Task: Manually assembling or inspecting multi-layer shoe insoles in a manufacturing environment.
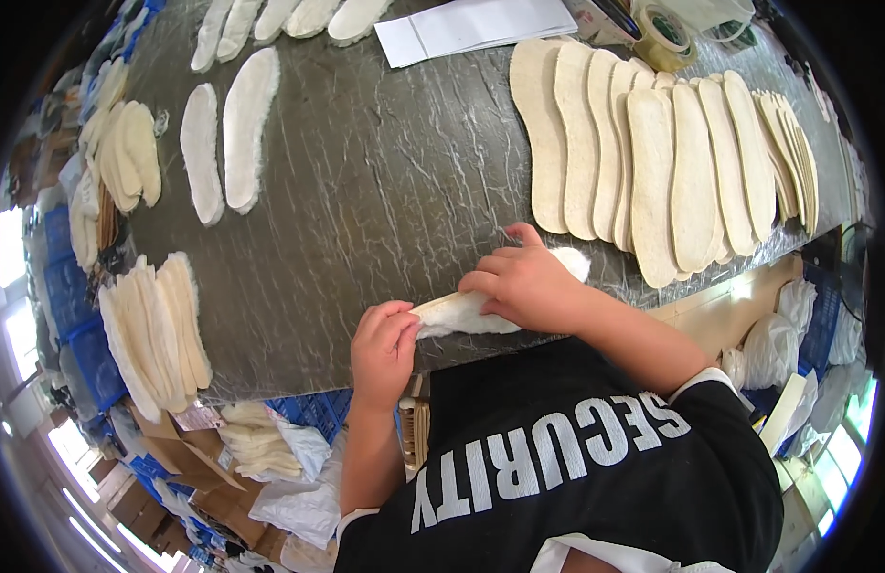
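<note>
A white fluffy insole (454, 317) with a beige layer along its upper edge lies near the table's front edge, turned sideways. My left hand (381, 349) pinches its left end between thumb and fingers. Over the other half is my right hand (530, 286), its fingers bent around the insole and gripping it; the rounded right end shows beyond the wrist. Part of the insole is hidden under the right hand. To the right, beige flat insoles (686, 181) lie in overlapping rows. Two white fleecy insoles, a narrower one (202, 153) and a wider one (249, 129), rest apart at the left.
A stack of fleecy insoles (156, 334) sits at the front left corner, with another pile (137, 153) behind it. More white insoles (313, 14) line the far edge beside a white paper sheet (476, 29) and a tape roll (664, 40). An open cardboard box (189, 449) stands below the table.
</note>
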### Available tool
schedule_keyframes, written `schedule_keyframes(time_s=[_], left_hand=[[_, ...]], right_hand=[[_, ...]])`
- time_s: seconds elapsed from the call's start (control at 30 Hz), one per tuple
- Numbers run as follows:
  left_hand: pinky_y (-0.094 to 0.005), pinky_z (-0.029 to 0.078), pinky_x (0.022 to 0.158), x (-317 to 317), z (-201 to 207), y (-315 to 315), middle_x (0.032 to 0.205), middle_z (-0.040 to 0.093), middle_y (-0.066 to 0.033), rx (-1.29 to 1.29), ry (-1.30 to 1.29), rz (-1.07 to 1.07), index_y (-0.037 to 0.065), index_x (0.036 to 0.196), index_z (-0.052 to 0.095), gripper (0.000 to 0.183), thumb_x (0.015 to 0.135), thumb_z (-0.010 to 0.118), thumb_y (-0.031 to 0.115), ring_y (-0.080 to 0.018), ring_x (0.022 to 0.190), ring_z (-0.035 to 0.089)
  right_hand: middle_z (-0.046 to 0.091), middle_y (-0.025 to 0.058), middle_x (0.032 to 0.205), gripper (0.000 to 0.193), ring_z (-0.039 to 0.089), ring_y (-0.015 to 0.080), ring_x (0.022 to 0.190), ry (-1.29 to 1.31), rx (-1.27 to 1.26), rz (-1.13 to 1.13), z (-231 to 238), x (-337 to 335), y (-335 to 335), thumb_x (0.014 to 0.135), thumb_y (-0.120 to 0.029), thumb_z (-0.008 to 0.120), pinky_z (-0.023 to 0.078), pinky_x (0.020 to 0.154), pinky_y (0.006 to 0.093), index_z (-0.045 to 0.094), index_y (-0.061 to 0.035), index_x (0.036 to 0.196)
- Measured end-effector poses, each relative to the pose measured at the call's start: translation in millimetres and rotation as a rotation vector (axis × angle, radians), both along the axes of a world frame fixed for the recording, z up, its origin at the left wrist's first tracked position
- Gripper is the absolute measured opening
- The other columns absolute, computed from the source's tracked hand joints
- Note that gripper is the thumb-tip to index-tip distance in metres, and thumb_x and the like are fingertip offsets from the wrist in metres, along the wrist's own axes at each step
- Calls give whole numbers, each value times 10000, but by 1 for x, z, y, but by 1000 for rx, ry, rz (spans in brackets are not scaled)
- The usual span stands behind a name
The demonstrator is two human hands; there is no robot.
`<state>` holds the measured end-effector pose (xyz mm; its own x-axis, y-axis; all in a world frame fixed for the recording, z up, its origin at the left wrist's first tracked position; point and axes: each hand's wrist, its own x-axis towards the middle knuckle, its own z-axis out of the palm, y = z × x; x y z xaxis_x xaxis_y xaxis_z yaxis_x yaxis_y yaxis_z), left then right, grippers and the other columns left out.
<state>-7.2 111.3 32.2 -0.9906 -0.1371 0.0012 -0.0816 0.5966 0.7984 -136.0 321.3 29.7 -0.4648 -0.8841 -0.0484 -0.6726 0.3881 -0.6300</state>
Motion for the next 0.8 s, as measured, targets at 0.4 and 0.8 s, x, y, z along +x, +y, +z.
schedule_keyframes(time_s=[0.4,0.8], left_hand=[[-383,418,790,-7,-24,-12,953,629,-61,-150,22,-8,65,823,652,119,716,699,90,-286,871,551],[-374,373,752,-23,-13,-19,820,562,-24,-278,-133,-200,85,796,649,178,643,739,83,-230,779,521]], right_hand=[[578,-15,900,270,529,204,923,104,-49,-261,-27,25,-36,635,-260,766,339,901,487,633,-142,837],[586,3,933,157,543,187,921,139,-162,-194,-45,40,-30,678,-173,574,356,872,457,597,-99,815]])
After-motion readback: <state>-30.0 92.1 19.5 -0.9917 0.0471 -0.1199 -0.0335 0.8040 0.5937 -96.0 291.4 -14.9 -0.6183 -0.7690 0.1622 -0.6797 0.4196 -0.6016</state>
